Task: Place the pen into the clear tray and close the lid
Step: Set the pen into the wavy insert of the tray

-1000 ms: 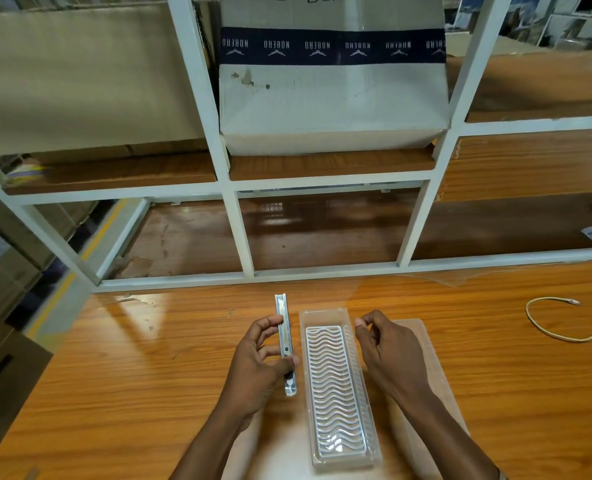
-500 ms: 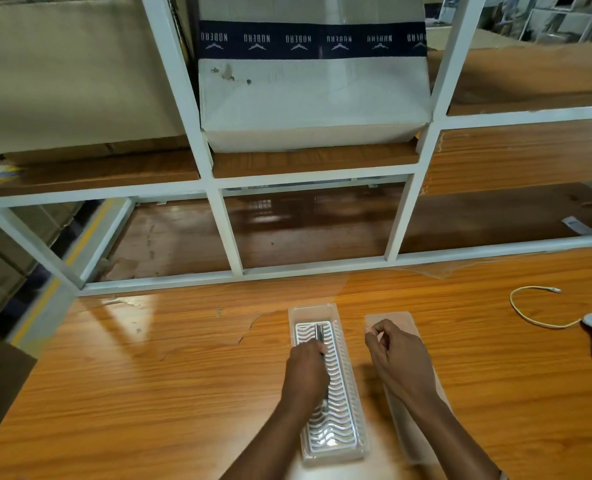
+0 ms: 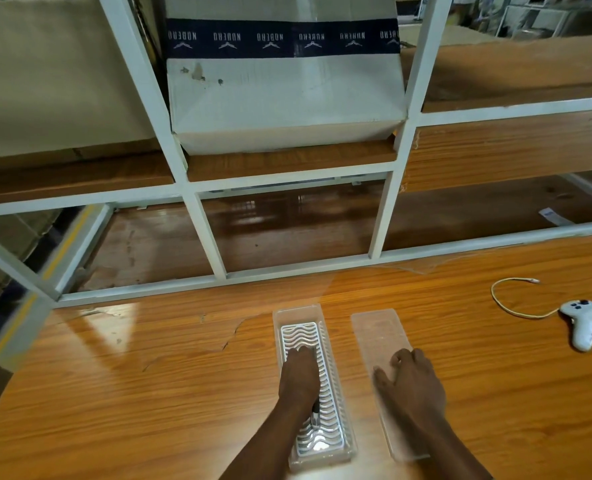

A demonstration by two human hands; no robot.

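Observation:
The clear tray point(image 3: 298, 311), long and narrow with a wavy ribbed white insert, lies on the wooden table in front of me. My left hand point(image 3: 299, 375) is palm down inside it, fingers closed over the pen. Only the pen's dark end point(image 3: 316, 410) shows below my wrist; the rest is hidden by the hand. The clear lid point(image 3: 377, 330) lies flat on the table just right of the tray, apart from it. My right hand point(image 3: 410, 386) rests on the lid's near half with fingers spread, the thumb at its left edge.
A white game controller point(image 3: 582, 318) and a thin yellowish cable point(image 3: 505, 306) lie at the right of the table. A white metal shelf frame point(image 3: 214, 237) rises behind the tray, holding a large cardboard box point(image 3: 284, 98) with dark tape.
My left hand carried the pen from the left of the tray into it and slid toward the near end. My right hand moved onto the lid and spread flat.

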